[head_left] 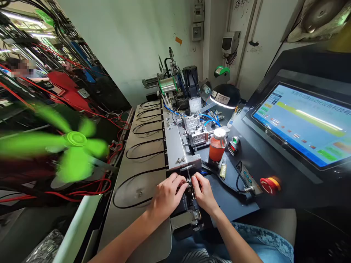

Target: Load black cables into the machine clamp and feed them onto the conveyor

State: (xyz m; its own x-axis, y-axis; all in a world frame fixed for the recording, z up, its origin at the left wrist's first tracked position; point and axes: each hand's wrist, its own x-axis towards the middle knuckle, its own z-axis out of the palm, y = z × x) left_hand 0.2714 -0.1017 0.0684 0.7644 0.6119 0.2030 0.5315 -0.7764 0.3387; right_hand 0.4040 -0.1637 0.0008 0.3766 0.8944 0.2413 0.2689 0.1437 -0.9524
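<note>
"Where are we?"

"Left hand [168, 193] and right hand [203, 191], fingers curled narrow, and the metal fixture [188, 180] right between them! Gripping anything? Can't tell, the fingers hide it."

"Any danger?"

"One fingertip slip could nudge the fixture askew. And that black cable [113, 199], looping out left of the left hand, could snag a careless wrist!"

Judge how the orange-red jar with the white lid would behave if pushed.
The jar stands upright and looks taller than wide, so a high push might tip it. Its rounded body would probably roll once toppled.
</note>
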